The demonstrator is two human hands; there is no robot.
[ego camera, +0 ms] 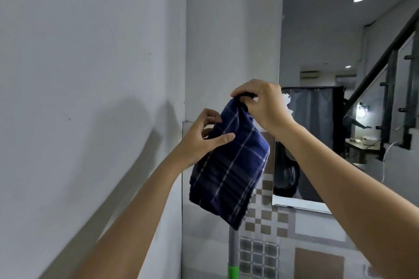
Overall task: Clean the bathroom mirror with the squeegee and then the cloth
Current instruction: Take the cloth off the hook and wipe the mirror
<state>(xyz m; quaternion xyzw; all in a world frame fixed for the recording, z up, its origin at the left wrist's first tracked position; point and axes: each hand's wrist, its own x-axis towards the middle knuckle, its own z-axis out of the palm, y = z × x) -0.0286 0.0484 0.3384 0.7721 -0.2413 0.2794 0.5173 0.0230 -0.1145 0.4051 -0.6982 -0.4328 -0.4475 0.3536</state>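
Both hands are raised in front of a pale grey wall, with a folded dark blue cloth crossed by thin white check lines hanging between them. The right hand is uppermost, its fingers pinched shut on the bunched top corner of the cloth. The left hand is lower and to the left, thumb laid across the front of the cloth's upper left edge and the other fingers curled behind, so it grips the fabric too. The cloth hangs slantwise, its lower end down and right. Directly below its bottom corner a grey pole with a green band rises from the bottom edge of the view; whether it belongs to the squeegee cannot be told. A mirror fills the upper right, its left edge just behind the right hand.
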